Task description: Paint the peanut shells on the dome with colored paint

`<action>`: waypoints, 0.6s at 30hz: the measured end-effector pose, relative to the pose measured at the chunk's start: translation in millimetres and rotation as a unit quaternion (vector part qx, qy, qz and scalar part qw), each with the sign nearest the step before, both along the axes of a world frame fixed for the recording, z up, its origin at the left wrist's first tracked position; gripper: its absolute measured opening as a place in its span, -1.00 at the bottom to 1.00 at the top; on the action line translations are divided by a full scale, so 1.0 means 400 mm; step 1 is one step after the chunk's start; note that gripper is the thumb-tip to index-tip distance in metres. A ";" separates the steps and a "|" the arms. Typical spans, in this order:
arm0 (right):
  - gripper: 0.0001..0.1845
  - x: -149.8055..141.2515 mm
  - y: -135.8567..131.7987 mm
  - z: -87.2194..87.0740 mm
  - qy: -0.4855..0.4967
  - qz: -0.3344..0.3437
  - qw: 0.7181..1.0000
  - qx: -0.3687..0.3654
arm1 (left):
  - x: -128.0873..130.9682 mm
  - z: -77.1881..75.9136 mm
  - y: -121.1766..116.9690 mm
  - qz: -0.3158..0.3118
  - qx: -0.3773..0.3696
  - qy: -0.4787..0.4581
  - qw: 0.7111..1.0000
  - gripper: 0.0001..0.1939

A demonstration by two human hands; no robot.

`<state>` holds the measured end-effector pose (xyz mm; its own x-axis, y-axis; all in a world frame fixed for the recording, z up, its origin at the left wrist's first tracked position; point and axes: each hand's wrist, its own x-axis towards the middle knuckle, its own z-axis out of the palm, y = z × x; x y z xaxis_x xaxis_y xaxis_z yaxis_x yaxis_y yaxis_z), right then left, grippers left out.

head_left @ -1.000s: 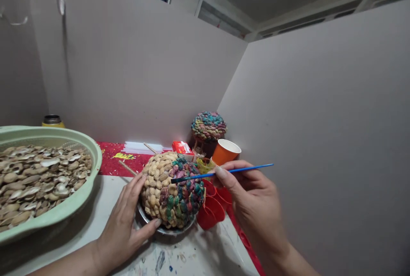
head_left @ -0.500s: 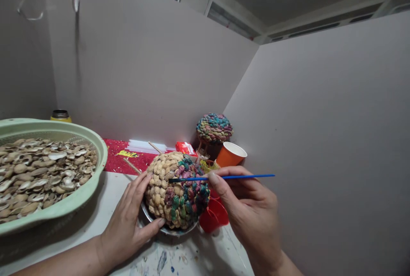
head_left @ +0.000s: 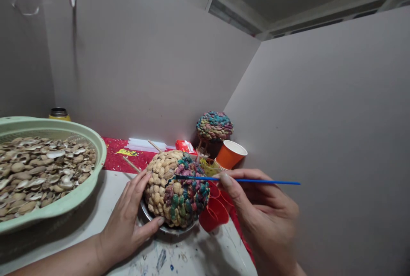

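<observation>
A ball covered in peanut shells rests in a metal bowl. Its left side is plain tan; the right side is painted purple, teal and green. My left hand steadies the ball from the left, fingers along its upper side and thumb on the lower front. Pinched in my right hand is a thin blue paintbrush, held almost level. Its dark tip lies over the shells where plain and painted areas meet, beside a small fresh dark teal patch. Whether the tip touches is hard to tell.
A green basket of loose peanut shells stands at left. Red cups, an orange paper cup and a finished-looking painted shell piece sit behind and right. White sticks lie at the back. Grey panels enclose the table.
My right hand and the paintbrush have shifted to the right, the tip moving slightly right and up. A dark teal patch now shows on a formerly tan shell. My left hand stays put.
</observation>
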<state>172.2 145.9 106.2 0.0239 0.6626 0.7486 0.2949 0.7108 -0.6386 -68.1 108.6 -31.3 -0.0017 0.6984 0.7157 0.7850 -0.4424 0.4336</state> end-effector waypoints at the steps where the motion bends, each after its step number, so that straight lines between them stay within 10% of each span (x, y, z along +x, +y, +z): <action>1: -0.90 -0.001 -0.004 -0.001 -0.003 0.004 1.000 0.003 | 0.000 -0.001 0.000 0.002 0.001 0.001 1.000 -0.14; 18: -0.93 0.002 -0.002 0.000 -0.014 -0.014 0.999 0.031 | 0.000 0.014 -0.005 0.008 0.021 0.017 1.000 -0.12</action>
<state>173.0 145.2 106.3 0.0205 0.6145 0.7887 0.3331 0.7396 -0.5849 -68.1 106.6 -25.6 0.0115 0.6680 0.7441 0.8059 -0.4467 0.3886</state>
